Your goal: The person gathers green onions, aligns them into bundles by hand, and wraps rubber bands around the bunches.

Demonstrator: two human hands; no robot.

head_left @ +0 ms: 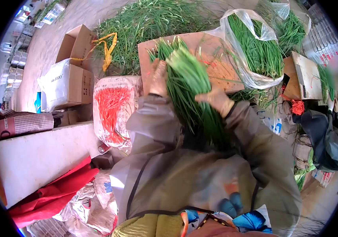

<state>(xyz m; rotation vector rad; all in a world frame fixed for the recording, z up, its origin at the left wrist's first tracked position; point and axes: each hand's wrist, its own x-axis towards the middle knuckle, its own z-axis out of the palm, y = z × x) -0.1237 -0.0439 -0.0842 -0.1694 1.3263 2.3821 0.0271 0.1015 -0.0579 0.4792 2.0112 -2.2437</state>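
Bunches of long green stalks [184,91] lie over the near edge of a reddish-brown board [204,46], their pale ends pointing away from me. At the left side of the stalks is my left hand [158,78], upright against them, its fingers partly hidden. My right hand [216,99] is wrapped on a lighter, motion-blurred bunch [194,71] that is tilted over the darker stalks. Left of my left sleeve, red ties [113,108] are spread on a white printed sack [136,85].
Loose greens [149,19] are heaped behind the board. A plastic bag of stalks [256,49] stands at its right. Cardboard boxes [80,85] and a white slab [42,156] are on the left. Another person [323,130] sits at far right beside a tilted board [306,77].
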